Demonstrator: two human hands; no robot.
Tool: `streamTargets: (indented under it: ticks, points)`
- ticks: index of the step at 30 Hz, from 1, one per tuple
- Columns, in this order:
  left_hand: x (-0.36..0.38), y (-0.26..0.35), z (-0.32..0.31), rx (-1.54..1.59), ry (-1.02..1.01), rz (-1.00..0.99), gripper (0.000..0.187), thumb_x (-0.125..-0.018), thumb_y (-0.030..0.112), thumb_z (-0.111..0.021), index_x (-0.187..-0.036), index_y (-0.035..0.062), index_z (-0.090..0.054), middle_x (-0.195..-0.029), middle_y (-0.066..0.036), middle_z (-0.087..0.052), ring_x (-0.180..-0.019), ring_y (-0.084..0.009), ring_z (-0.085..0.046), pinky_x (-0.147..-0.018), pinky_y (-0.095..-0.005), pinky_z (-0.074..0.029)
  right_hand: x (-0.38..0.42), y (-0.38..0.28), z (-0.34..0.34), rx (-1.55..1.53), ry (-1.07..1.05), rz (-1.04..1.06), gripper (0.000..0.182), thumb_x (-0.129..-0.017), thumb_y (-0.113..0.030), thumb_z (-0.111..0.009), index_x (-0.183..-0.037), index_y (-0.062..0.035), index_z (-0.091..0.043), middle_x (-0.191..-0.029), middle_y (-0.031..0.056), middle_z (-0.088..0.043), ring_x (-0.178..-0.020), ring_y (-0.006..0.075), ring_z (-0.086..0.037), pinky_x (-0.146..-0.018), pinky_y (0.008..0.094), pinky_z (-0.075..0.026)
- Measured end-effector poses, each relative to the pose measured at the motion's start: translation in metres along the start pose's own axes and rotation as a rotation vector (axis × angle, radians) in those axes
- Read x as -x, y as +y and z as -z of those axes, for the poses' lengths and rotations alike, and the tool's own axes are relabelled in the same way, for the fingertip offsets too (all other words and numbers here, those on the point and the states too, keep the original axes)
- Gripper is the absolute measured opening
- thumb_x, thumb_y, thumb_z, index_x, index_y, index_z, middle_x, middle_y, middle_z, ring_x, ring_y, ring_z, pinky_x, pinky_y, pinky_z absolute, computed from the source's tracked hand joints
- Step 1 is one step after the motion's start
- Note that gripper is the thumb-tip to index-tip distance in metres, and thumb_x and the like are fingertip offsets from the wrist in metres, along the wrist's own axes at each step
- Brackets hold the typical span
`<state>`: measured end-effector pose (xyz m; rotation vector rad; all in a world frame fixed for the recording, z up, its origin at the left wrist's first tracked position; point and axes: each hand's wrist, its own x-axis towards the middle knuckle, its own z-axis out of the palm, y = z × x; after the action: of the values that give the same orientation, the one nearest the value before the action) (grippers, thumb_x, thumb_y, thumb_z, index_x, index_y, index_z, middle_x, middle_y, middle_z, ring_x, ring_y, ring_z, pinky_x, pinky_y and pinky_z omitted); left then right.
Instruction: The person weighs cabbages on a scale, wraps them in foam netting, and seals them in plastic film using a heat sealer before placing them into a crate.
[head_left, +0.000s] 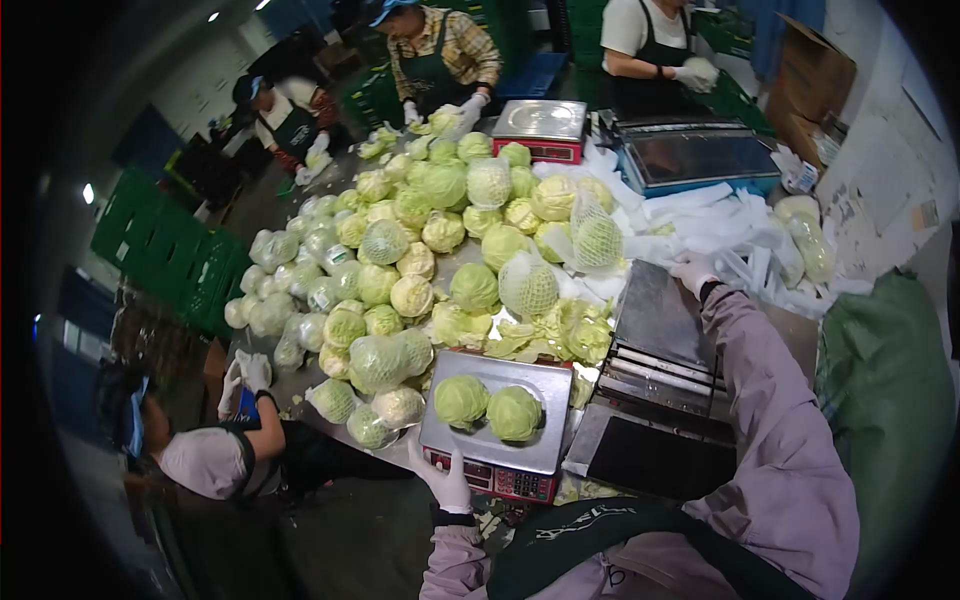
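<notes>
My left hand (445,482), in a white glove, is open with its fingers apart at the front left edge of a red scale (548,430). Two green cabbages, one on the left (461,401) and one on the right (514,413), sit on the scale's metal plate. Further up and to the right, my gloved right hand (694,273) is open beside the metal top of a wrapping machine (662,318), close to a heap of white foam nets (700,225). Loose leaves (570,328) lie between scale and machine.
A large pile of cabbages (440,185), several in nets or film, covers the table's left and middle. Behind it stand a second scale (540,122) and a blue-based machine (695,158). Several co-workers surround the table, one at the left (215,460). Green crates (165,245) stand far left.
</notes>
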<state>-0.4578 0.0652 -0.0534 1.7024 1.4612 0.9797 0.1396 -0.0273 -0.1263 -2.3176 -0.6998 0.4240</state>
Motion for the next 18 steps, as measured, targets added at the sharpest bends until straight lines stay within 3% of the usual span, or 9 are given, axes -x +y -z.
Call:
streamTargets:
  ticks: [2,6,8,12,14,15,16,17,18]
  points:
    - [0.019,-0.017,0.013,0.319,0.076,0.178,0.085,-0.077,0.004,-0.068,-0.146,0.0064,-0.018,-0.145,-0.014,-0.021,-0.129,-0.0332,-0.032,-0.1,-0.0452,-0.037,0.002,-0.016,0.012,0.018,0.111,0.014,0.031,-0.077,-0.019,-0.068,-0.101,-0.0009,-0.064,-0.086,0.014,-0.065,-0.079,0.0236,-0.062,-0.073,0.032,-0.048]
    - [0.056,-0.032,0.039,0.238,0.186,0.31,0.08,-0.081,0.003,-0.066,-0.146,0.0062,-0.02,-0.144,-0.018,-0.024,-0.12,-0.0324,-0.043,-0.097,-0.0406,-0.042,0.031,-0.097,0.068,-0.187,0.421,0.31,0.028,-0.086,-0.02,-0.059,-0.107,-0.0018,-0.063,-0.099,0.0163,-0.066,-0.093,0.0253,-0.063,-0.08,0.0334,-0.048]
    - [0.072,-0.022,0.044,0.251,0.186,0.287,0.077,-0.082,0.005,-0.066,-0.145,0.0056,-0.021,-0.144,-0.02,-0.027,-0.119,-0.033,-0.046,-0.098,-0.0394,-0.041,0.034,-0.116,0.103,-0.286,0.508,0.807,0.036,-0.091,-0.008,-0.048,-0.126,-0.0046,-0.053,-0.121,0.0094,-0.06,-0.098,0.0204,-0.061,-0.083,0.0315,-0.047]
    - [0.099,0.002,0.047,0.336,0.138,0.293,0.072,-0.085,0.006,-0.063,-0.144,0.0049,-0.021,-0.142,-0.021,-0.032,-0.118,-0.0293,-0.048,-0.098,-0.0376,-0.04,0.053,-0.117,0.165,-1.522,-0.064,0.461,0.048,-0.091,-0.005,-0.045,-0.139,-0.0025,-0.04,-0.134,0.0077,-0.05,-0.12,0.02,-0.051,-0.101,0.0303,-0.04]
    - [0.113,0.018,0.04,0.382,0.085,0.316,0.068,-0.086,0.006,-0.062,-0.143,0.0034,-0.025,-0.139,-0.02,-0.037,-0.113,-0.0249,-0.051,-0.096,-0.0348,-0.043,0.054,-0.073,0.168,-1.087,-0.059,0.524,0.046,-0.095,-0.01,-0.042,-0.139,0.0006,-0.037,-0.137,0.0095,-0.047,-0.124,0.0204,-0.047,-0.106,0.0326,-0.035]
    - [0.118,0.011,0.033,0.435,0.011,0.297,0.063,-0.086,0.006,-0.062,-0.141,0.0025,-0.029,-0.136,-0.019,-0.041,-0.11,-0.0217,-0.052,-0.094,-0.0329,-0.044,0.089,-0.096,0.163,-1.405,-0.095,0.316,0.044,-0.098,-0.014,-0.04,-0.139,0.0019,-0.036,-0.136,0.0106,-0.047,-0.124,0.0207,-0.048,-0.105,0.0315,-0.038]
    - [0.122,0.004,0.025,0.49,-0.063,0.273,0.059,-0.087,0.006,-0.061,-0.139,0.0017,-0.033,-0.133,-0.018,-0.044,-0.107,-0.0185,-0.054,-0.092,-0.0311,-0.045,0.135,-0.134,0.151,-1.507,-0.061,0.19,0.038,-0.099,-0.017,-0.039,-0.133,0.0006,-0.043,-0.127,0.0107,-0.053,-0.107,0.0168,-0.056,-0.09,0.0266,-0.046]
    - [0.123,0.018,0.019,0.443,-0.165,0.255,0.054,-0.088,0.007,-0.06,-0.137,0.0013,-0.037,-0.131,-0.016,-0.046,-0.106,-0.0164,-0.054,-0.091,-0.0297,-0.046,0.119,-0.086,0.13,-1.684,-0.654,0.416,0.031,-0.1,-0.017,-0.039,-0.124,0.0001,-0.048,-0.109,0.008,-0.056,-0.083,0.0132,-0.054,-0.071,0.024,-0.047]
    - [0.122,0.039,0.013,0.395,-0.263,0.237,0.05,-0.09,0.008,-0.059,-0.135,0.001,-0.04,-0.128,-0.015,-0.049,-0.106,-0.0144,-0.055,-0.09,-0.0284,-0.046,0.18,-0.136,0.119,-2.037,-0.668,-0.075,0.024,-0.099,-0.018,-0.043,-0.116,-0.0019,-0.05,-0.093,0.0037,-0.053,-0.07,0.0112,-0.045,-0.061,0.024,-0.042]
